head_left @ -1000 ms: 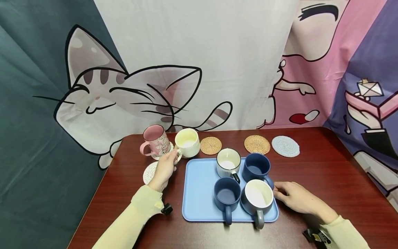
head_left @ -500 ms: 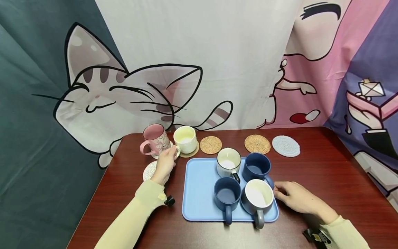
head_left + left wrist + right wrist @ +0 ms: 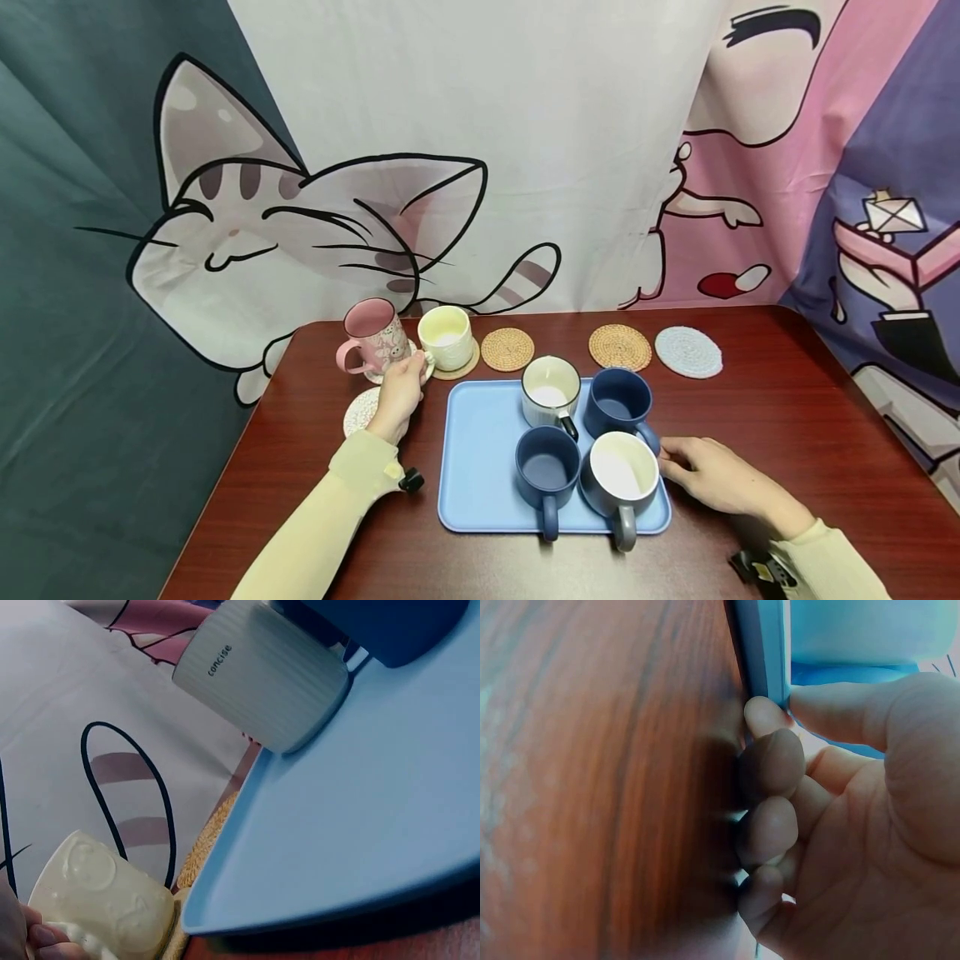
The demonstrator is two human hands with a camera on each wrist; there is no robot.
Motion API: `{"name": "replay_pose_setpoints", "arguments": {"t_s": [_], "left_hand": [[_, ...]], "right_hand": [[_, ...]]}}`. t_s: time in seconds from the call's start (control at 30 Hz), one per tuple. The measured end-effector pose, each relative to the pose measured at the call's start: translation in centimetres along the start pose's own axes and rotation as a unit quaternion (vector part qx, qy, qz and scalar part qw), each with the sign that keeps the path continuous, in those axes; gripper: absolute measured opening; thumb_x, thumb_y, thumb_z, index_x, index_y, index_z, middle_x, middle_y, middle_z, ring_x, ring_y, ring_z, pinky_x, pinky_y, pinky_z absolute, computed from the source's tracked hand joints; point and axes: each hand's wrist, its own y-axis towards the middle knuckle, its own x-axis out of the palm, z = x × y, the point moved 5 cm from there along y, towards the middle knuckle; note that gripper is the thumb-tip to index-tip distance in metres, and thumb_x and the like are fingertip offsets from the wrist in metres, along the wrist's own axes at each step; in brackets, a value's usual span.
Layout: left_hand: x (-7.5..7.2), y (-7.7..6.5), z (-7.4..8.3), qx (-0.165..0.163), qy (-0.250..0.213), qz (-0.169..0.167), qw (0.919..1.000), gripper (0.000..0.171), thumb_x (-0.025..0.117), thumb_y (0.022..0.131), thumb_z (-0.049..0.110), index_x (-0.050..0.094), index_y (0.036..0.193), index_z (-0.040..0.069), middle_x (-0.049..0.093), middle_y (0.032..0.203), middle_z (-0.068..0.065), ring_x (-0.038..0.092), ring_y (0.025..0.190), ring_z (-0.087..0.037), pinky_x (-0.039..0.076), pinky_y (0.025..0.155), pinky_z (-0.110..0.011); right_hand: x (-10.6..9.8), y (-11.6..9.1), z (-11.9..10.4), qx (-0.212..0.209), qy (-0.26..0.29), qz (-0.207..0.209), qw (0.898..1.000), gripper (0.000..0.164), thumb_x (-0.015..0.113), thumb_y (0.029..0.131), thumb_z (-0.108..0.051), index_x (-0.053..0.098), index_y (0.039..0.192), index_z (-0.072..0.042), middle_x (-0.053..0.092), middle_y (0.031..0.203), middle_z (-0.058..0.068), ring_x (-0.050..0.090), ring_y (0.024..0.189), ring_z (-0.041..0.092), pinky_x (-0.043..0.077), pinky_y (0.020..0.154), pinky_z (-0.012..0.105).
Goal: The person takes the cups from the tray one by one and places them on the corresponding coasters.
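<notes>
Gently steady the cream mug (image 3: 452,353) flat on its coaster (image 3: 456,375), pinching handle (image 3: 430,365) with left hand (image 3: 398,400) and tray rim (image 3: 495,532) with right hand (image 3: 708,473).

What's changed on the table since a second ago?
The pale-yellow embossed mug has shifted slightly left, baring part of a woven coaster; the left hand moved with it, gripping its handle. The right hand still pinches the blue tray by its edge, and the pink patterned mug stayed put.

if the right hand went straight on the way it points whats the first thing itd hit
Most likely the light blue rectangular tray, whose rim the right hand pinches; depth past that is unclear.
</notes>
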Motion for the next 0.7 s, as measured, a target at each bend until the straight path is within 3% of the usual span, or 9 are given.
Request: {"name": "replay_pose_setpoints", "arguments": {"t_s": [0.27, 0.47, 0.7], "left_hand": [[-0.18, -0.06, 0.1, 0.035, 0.024, 0.011, 0.999, 0.045, 0.048, 0.11, 0.034, 0.053, 0.072, 0.008, 0.047, 0.071, 0.005, 0.045, 0.076, -0.013, 0.037, 0.074, -0.028], [-0.16, -0.21, 0.16, 0.052, 0.023, -0.002, 0.9984, 0.047, 0.047, 0.111, 0.033, 0.048, 0.071, 0.007, 0.041, 0.064, 0.005, 0.04, 0.067, -0.015, 0.033, 0.067, -0.027], [-0.32, -0.23, 0.08, 0.088, 0.072, -0.008, 0.9934, 0.041, 0.046, 0.111, 0.031, 0.056, 0.079, 0.009, 0.053, 0.073, -0.001, 0.046, 0.072, -0.017, 0.038, 0.069, -0.029]], "right_hand": [[0.08, 0.02, 0.05, 0.001, -0.001, -0.003, 1.0, 0.03, 0.066, 0.101, -0.023, 0.051, 0.076, -0.027, 0.035, 0.066, -0.019, 0.038, 0.062, -0.005, 0.029, 0.059, 0.02], [0.13, 0.02, 0.1, -0.001, 0.0, -0.003, 1.0, 0.03, 0.065, 0.101, -0.022, 0.051, 0.076, -0.027, 0.034, 0.065, -0.019, 0.037, 0.062, -0.006, 0.029, 0.059, 0.019], [0.13, 0.09, 0.22, 0.0, 0.003, -0.004, 1.0, 0.03, 0.066, 0.101, -0.022, 0.052, 0.075, -0.028, 0.035, 0.065, -0.02, 0.039, 0.062, -0.006, 0.03, 0.059, 0.019]]}}
